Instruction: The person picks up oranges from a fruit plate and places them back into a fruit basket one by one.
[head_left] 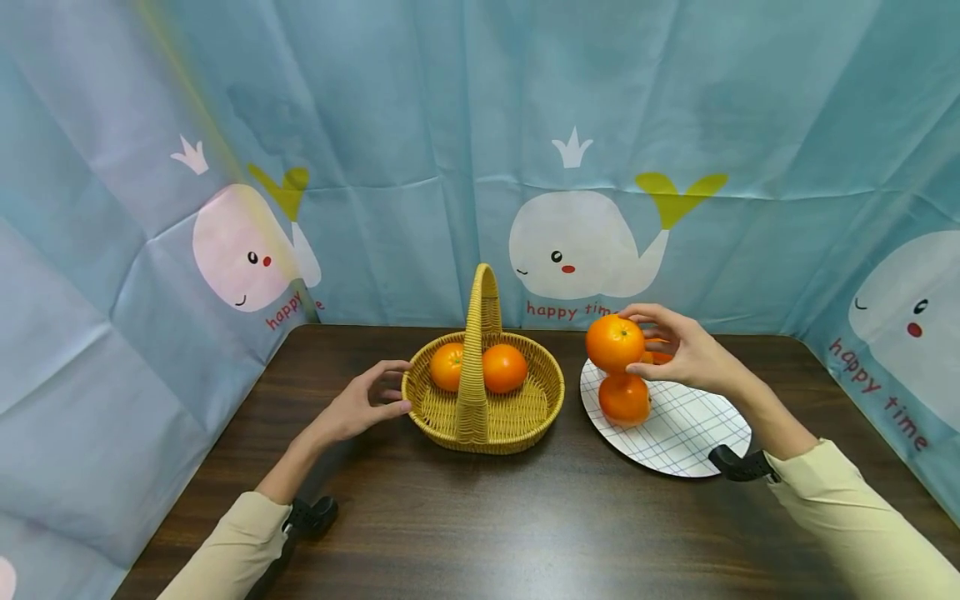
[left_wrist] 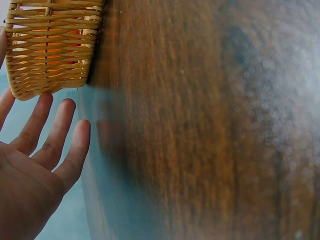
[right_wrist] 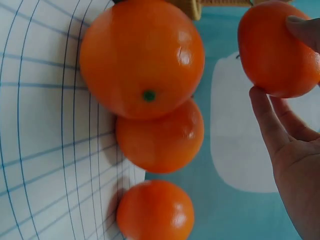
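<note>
My right hand pinches an orange between thumb and fingers, holding it above the left part of a white plate. In the right wrist view, that orange is apart from several others lying on the plate, such as the large near one. Beside the yellow wicker basket is my left hand, its fingers spread and loosely bent at the basket's left rim. The fingertips appear to touch the wicker wall in the left wrist view. Two oranges, one of them right of the handle, sit inside the basket.
The basket's tall arched handle rises over its middle. The plate has a blue grid pattern and stands to the basket's right. Both are on a dark wooden table, with a blue whale-print curtain close behind its back edge.
</note>
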